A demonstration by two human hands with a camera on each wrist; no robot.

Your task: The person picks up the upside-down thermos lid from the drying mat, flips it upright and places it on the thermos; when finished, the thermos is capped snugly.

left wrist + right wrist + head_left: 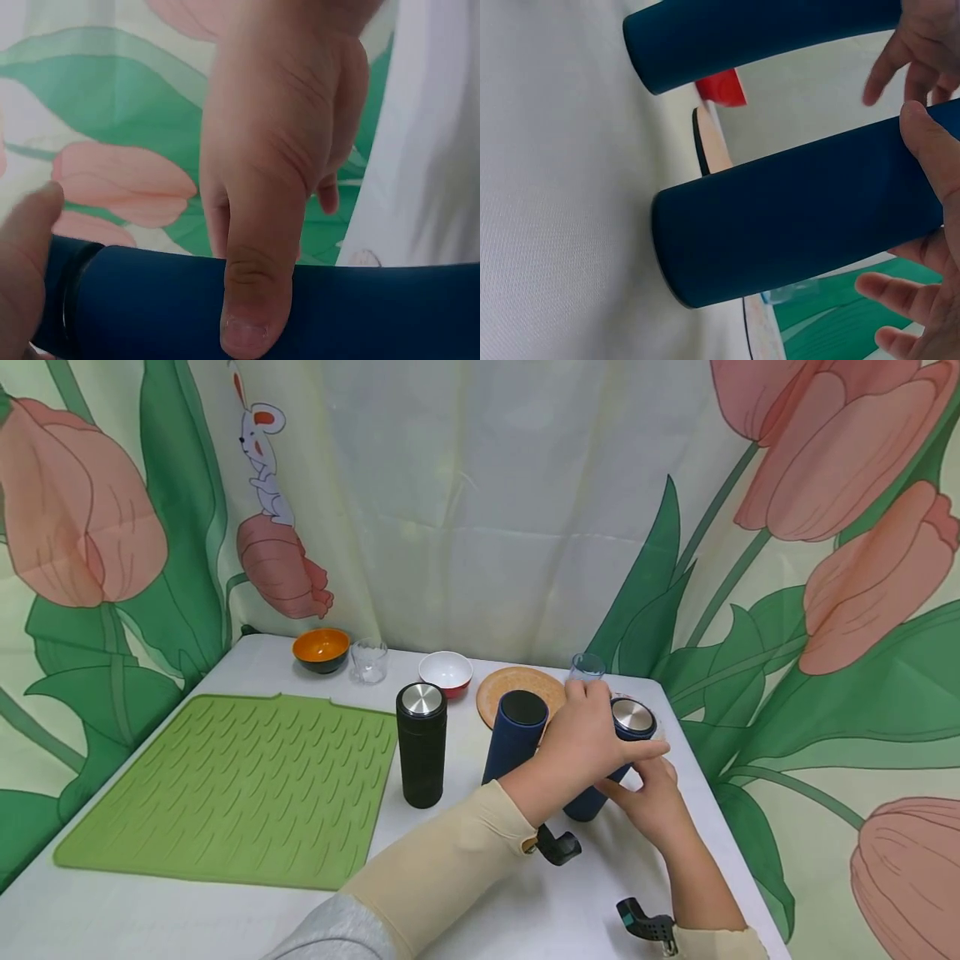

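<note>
A dark blue thermos (586, 803) with a silver-topped lid (633, 715) stands at the table's right side. My left hand (588, 731) reaches across to its upper part, thumb stretched over the front just below the silver top; the other fingers are partly hidden. Lower on the same thermos, my right hand (657, 800) grips the body, its thumb (255, 322) lying along the blue side below the dark seam ring (71, 292). To the left is a second blue thermos (513, 743) with a black top, partly behind my left forearm.
A black thermos (422, 752) stands beside a green ridged mat (232, 785). Along the back are an orange bowl (321, 647), a clear glass (369, 661), a red bowl with white inside (446, 671), a round wooden board (495, 695) and a bluish glass (587, 666).
</note>
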